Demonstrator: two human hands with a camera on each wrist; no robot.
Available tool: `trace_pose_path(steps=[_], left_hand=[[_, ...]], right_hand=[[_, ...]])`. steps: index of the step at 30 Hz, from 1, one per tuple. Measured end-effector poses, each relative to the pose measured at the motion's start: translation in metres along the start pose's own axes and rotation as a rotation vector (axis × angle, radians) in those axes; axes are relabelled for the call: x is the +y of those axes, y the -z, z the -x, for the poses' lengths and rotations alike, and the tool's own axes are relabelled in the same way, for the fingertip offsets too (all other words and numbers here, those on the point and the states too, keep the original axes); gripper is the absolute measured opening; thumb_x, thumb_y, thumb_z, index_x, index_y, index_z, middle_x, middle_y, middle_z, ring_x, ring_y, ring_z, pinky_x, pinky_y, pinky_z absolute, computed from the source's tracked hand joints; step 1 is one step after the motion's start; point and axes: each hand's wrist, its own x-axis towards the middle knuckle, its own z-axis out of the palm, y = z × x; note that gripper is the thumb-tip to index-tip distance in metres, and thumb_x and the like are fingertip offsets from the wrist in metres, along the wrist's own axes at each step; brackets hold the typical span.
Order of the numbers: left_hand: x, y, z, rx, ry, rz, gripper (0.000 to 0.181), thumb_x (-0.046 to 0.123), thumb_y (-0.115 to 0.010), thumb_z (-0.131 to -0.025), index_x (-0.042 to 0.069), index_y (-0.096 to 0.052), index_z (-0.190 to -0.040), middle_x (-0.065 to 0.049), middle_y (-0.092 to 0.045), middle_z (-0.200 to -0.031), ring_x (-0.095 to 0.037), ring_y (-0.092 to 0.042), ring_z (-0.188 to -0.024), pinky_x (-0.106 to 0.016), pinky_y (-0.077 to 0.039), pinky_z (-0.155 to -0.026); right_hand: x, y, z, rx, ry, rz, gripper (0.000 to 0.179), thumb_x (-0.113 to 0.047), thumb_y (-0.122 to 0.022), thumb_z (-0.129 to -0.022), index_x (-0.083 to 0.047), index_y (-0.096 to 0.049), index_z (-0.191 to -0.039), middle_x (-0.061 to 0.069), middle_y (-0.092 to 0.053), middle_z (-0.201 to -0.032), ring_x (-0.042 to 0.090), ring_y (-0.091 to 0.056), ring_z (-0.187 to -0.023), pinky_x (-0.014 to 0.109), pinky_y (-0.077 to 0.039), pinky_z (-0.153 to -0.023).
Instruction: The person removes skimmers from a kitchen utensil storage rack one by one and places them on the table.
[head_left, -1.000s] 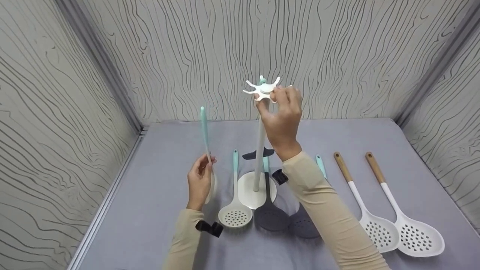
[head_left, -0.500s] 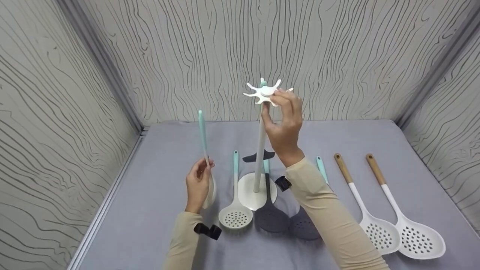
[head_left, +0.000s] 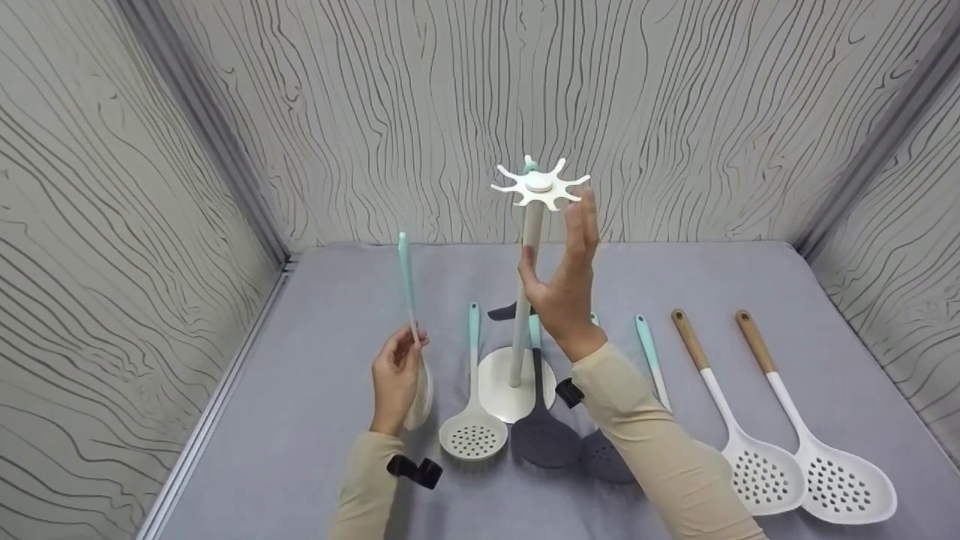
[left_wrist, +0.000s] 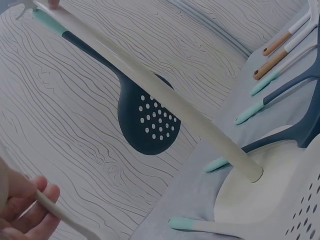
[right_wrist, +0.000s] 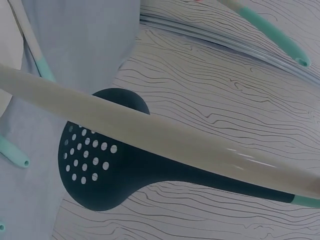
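Observation:
A white utensil stand has a round base, a pole and a star-shaped hook top. From a far hook hangs a dark perforated skimmer with a mint handle, behind the pole. My right hand is just below the hook top, fingers extended upward and thumb at the pole; contact is unclear. Left of the stand, my left hand pinches the pale shaft of a mint-handled utensil. Its pale head is edge-on and partly hidden, so its kind is unclear.
In front of the stand lie a cream skimmer and a dark spoon-shaped utensil. Another dark skimmer is partly under my right sleeve. Two white skimmers with wooden handles lie to the right. Patterned panels enclose the table.
My right hand has released the hook top and dropped slightly, its fingers straightening. The left hand has lowered a little with the mint-handled utensil still pinched.

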Motion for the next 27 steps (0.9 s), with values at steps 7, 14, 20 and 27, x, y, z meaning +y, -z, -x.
trace_pose_path(steps=[7,14,20,27], left_hand=[[-0.002,0.004,0.000,-0.010,0.016,-0.036,0.029,0.001,-0.054,-0.094,-0.013,-0.056,-0.119,-0.028,-0.066,-0.110,-0.026,-0.069,-0.101,-0.011,-0.052,-0.090],[-0.002,0.007,0.001,-0.001,0.028,-0.038,0.029,0.000,-0.054,-0.094,-0.013,-0.056,-0.120,-0.029,-0.067,-0.110,-0.022,-0.069,-0.099,-0.009,-0.051,-0.089],[-0.003,0.009,0.000,-0.005,0.035,-0.053,0.027,-0.001,-0.055,-0.094,-0.012,-0.057,-0.118,-0.029,-0.067,-0.108,-0.021,-0.069,-0.098,-0.010,-0.052,-0.088],[-0.006,0.011,-0.002,-0.045,0.105,-0.109,0.027,-0.001,-0.055,-0.093,-0.008,-0.059,-0.119,-0.025,-0.067,-0.110,-0.035,-0.068,-0.104,-0.022,-0.057,-0.091]], right_hand=[[-0.003,0.001,0.000,0.065,-0.004,-0.040,0.085,0.009,-0.065,-0.079,-0.024,-0.027,-0.147,-0.011,-0.020,-0.157,0.022,-0.039,-0.140,0.035,-0.038,-0.117],[-0.005,0.012,-0.029,0.064,-0.131,-0.131,0.052,-0.012,-0.057,-0.083,0.006,-0.044,-0.129,0.027,-0.041,-0.137,0.026,-0.039,-0.134,0.038,-0.031,-0.117],[0.006,0.021,-0.044,-0.108,-0.252,-0.282,0.038,-0.017,-0.038,-0.094,0.005,-0.054,-0.120,0.026,-0.046,-0.143,0.037,-0.032,-0.144,0.039,-0.021,-0.125],[0.014,0.021,-0.051,-0.053,-0.080,-0.148,0.017,0.009,-0.057,-0.086,0.002,-0.064,-0.099,0.019,-0.066,-0.109,0.029,-0.057,-0.118,0.032,-0.044,-0.111]])
